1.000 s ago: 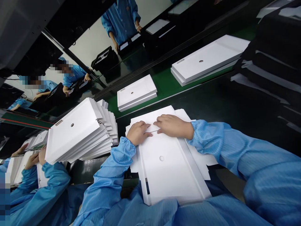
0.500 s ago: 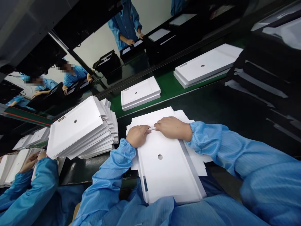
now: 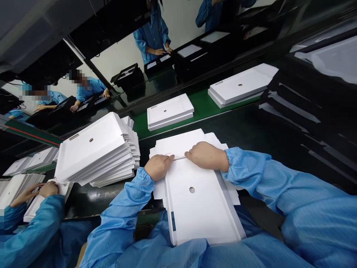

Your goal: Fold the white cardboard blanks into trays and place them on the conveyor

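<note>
A white cardboard tray point(image 3: 200, 208) with a round hole and a dark slot lies in front of me, its near end against my body. My left hand point(image 3: 159, 166) is closed at the left part of its far folded edge, thumb and fingers pinching there. On the same edge, to the right, my right hand point(image 3: 206, 156) is closed too, with its fingers curled down over the fold. Flat white cardboard sheets point(image 3: 178, 139) are under the tray and stick out beyond it. What the fingertips press on is partly hidden.
A tall stack of white trays point(image 3: 92, 143) stands to my left. Beyond, a green conveyor point(image 3: 200, 106) carries a tray pile point(image 3: 170, 109) and another pile point(image 3: 244, 83). Dark stacked trays point(image 3: 312, 100) are at right. A co-worker's hands point(image 3: 48, 189) handle cardboard at far left.
My hands have moved slightly apart along the tray's folded edge, the left one outward. On the far left, the co-worker's hands have shifted and a white tray shows under them.
</note>
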### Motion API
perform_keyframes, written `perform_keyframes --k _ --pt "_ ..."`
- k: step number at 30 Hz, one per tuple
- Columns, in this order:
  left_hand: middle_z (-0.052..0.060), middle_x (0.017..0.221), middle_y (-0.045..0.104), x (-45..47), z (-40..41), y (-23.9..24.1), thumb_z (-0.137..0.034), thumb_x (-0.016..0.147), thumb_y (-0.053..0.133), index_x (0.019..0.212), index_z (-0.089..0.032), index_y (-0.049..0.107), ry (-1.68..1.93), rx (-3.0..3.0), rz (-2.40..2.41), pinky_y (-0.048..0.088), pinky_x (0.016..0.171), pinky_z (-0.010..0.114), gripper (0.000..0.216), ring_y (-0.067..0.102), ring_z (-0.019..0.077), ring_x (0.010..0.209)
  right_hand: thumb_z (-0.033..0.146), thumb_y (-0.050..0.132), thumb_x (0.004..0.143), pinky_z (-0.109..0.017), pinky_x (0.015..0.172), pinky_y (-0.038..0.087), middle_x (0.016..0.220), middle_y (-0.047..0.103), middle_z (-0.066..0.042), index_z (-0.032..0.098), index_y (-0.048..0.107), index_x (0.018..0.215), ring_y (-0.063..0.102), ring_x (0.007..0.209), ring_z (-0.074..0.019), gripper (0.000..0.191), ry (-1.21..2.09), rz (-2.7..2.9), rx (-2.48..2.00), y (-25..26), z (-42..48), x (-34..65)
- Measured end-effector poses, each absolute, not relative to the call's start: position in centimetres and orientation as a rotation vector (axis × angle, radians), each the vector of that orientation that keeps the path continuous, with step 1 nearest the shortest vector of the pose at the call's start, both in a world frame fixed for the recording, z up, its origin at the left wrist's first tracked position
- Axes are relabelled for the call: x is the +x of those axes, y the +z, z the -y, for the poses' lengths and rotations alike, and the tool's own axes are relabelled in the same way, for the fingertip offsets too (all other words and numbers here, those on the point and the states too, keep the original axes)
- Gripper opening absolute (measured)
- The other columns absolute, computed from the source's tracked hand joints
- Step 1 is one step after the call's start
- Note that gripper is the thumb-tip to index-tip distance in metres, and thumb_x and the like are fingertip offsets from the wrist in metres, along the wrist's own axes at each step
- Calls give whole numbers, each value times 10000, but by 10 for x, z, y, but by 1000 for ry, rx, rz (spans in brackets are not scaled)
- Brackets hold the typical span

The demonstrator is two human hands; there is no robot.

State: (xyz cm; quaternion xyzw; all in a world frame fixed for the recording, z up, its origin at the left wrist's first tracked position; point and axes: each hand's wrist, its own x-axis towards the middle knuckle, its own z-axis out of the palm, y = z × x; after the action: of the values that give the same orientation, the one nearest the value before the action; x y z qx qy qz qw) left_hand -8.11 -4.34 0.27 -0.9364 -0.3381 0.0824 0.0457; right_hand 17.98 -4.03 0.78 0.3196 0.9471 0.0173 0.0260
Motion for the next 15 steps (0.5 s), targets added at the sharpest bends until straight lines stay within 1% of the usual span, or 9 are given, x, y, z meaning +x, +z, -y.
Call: perform_keyframes --k 5,8,11,13,15 --pt "156 1112 709 -87 42 3 -93 903 470 1402 -151 518 161 -2921 1014 568 881 458 505 702 262 998 80 436 922 -333 663 384 887 730 -141 103 659 1056 682 809 -246 261 76 -2933 977 7 37 186" --pt "140 1092 718 -93 37 4 -113 909 457 1392 -156 538 120 -2949 1093 565 916 442 492 698 246 1009 85 457 921 -344 706 375 916 723 -152 112 666 983 665 846 -248 220 130 -2956 1014 8 32 197" --pt "116 1118 727 -97 32 4 -177 920 458 1312 -163 611 68 -2973 1224 550 970 424 421 692 236 1043 93 464 925 -352 726 362 903 717 -169 108 671 909 651 864 -248 209 166 -2943 1048 6 27 204" --pt "103 1147 726 -98 29 4 -222 911 472 1245 -166 654 25 -2982 1305 541 992 405 384 683 236 1072 95 457 929 -355 740 358 897 718 -168 104 678 912 645 873 -243 221 160 -2931 1028 5 24 207" --pt "93 1179 722 -99 27 3 -257 895 492 1222 -169 666 -14 -2994 1359 535 1001 395 381 677 237 1087 88 448 928 -358 755 357 911 720 -165 104 681 924 640 883 -238 234 157 -2939 994 4 22 207"
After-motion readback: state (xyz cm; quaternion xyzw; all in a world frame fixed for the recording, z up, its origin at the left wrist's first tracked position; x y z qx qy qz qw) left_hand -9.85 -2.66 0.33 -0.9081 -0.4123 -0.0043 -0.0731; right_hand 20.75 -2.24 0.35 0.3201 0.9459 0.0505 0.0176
